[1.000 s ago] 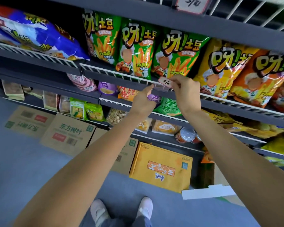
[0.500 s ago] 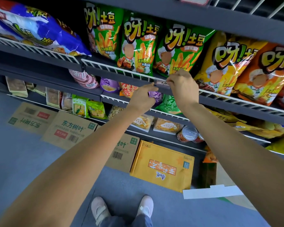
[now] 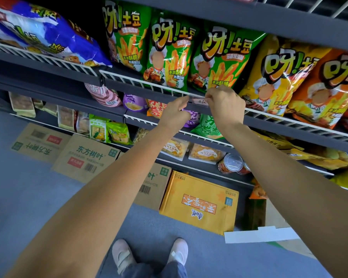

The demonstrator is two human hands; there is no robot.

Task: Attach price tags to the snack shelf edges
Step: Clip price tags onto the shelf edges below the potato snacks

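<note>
Fingers [image 3: 209, 97] of your right hand [image 3: 225, 106] pinch the price tag [image 3: 199, 101]; left hand [image 3: 174, 114] fingertips steady its other end. Thin, light, flexible card: grip the ends, press along the shelf edge [image 3: 141, 89].

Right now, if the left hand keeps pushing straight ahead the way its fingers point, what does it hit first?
The price tag on the shelf edge: the left hand already reaches its left end. Behind lie the green chip bags; depth unclear.

A price tag [image 3: 199, 101] is sitting on the shelf edge [image 3: 141, 91], before the chip bags [image 3: 170, 55]. Cartons [image 3: 199, 201] are lying on the floor [image 3: 28, 197] below.
</note>
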